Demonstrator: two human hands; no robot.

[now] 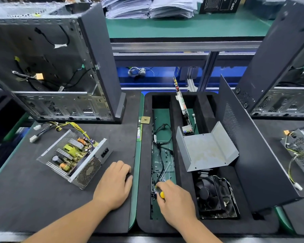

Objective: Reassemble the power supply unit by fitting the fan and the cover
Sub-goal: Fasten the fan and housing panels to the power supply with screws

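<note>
Right hand (176, 202), grip round yellow-handled screwdriver (161, 194); left hand (115, 184) flat, grip wide, on mat (42, 199).

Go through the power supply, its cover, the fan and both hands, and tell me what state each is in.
Power supply: open, board exposed.
Cover: off, propped in foam tray.
Fan: unfitted, in tray slot.
Left hand: flat on mat.
Right hand: grips yellow-tipped tool.

The right hand (175, 200) covers most of the yellow-handled tool (162, 194) (its tip unseen). The second power supply (300, 151) runs off the right edge.
</note>
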